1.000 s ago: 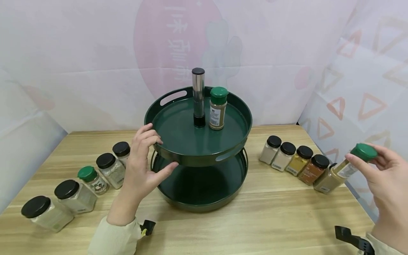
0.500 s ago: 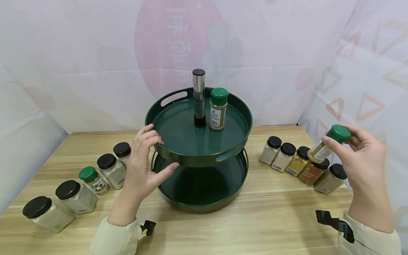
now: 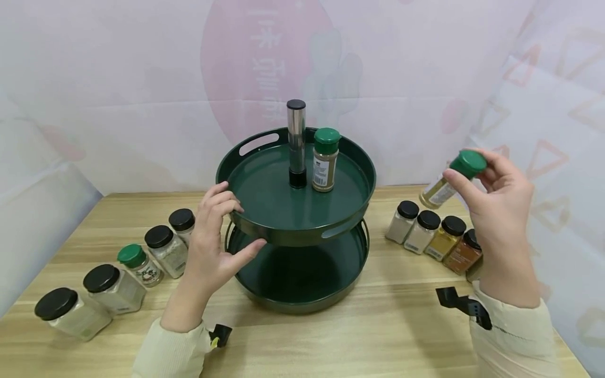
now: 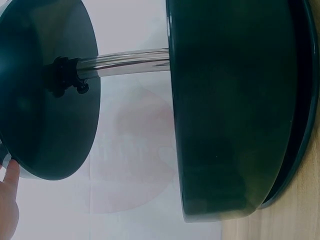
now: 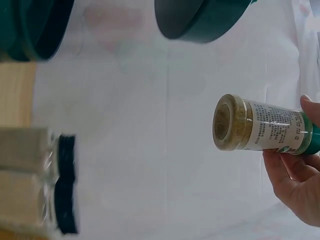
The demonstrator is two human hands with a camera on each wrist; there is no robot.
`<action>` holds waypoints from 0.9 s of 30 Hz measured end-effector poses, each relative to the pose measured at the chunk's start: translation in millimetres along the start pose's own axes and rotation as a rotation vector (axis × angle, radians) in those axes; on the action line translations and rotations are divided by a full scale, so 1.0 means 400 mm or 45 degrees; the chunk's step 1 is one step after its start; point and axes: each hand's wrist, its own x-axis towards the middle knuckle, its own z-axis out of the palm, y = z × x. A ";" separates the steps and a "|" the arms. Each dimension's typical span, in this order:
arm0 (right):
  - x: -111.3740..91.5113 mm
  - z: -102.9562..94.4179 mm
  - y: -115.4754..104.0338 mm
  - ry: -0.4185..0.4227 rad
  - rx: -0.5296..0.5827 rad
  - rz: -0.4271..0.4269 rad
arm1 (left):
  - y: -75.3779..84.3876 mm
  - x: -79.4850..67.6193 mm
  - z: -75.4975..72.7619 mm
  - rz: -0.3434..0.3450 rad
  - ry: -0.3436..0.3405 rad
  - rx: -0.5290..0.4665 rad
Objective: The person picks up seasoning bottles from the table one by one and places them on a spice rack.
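Observation:
A dark green two-tier round tray (image 3: 264, 210) stands at the middle of the table, with a metal post (image 3: 296, 139) rising through it. A green-capped spice jar (image 3: 324, 170) is upright on its upper tier, beside the post. My left hand (image 3: 212, 236) holds the upper tier's rim at the left, fingers over the edge and thumb lower down; in the left wrist view a fingertip (image 4: 12, 170) meets the tier's edge. My right hand (image 3: 501, 194) pinches another green-capped spice jar (image 3: 441, 190) near its cap, tilted in the air with its base toward the tray.
Several black-capped spice jars (image 3: 438, 237) stand in a row on the right of the wooden table (image 3: 359, 341), the last partly hidden by my right forearm. On the left is another slanting row of jars (image 3: 115, 289), one green-capped. A printed white cloth (image 3: 142, 94) hangs behind.
My right hand has carried the green-capped spice jar up and leftward from beside the right-hand row toward the tray. The left hand stays on the tray's rim.

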 end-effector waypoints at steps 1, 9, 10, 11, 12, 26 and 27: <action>0.004 0.014 -0.006 -0.020 0.018 -0.027 | 0.000 0.000 0.000 -0.001 0.001 0.001; 0.022 0.101 -0.052 -0.140 0.163 -0.196 | 0.001 0.005 0.001 0.011 -0.006 -0.011; 0.024 0.110 -0.058 -0.147 0.180 -0.214 | 0.001 0.006 0.001 0.012 -0.006 -0.011; 0.026 0.120 -0.064 -0.154 0.203 -0.230 | 0.001 0.006 0.001 0.012 -0.005 -0.011; 0.028 0.129 -0.070 -0.168 0.237 -0.243 | 0.001 0.007 0.001 0.012 -0.005 -0.009; 0.017 0.238 -0.096 -0.387 0.120 -0.345 | -0.001 0.010 -0.003 0.009 -0.025 -0.007; 0.015 0.242 -0.092 -0.401 0.105 -0.343 | -0.001 0.010 -0.003 0.010 -0.026 -0.008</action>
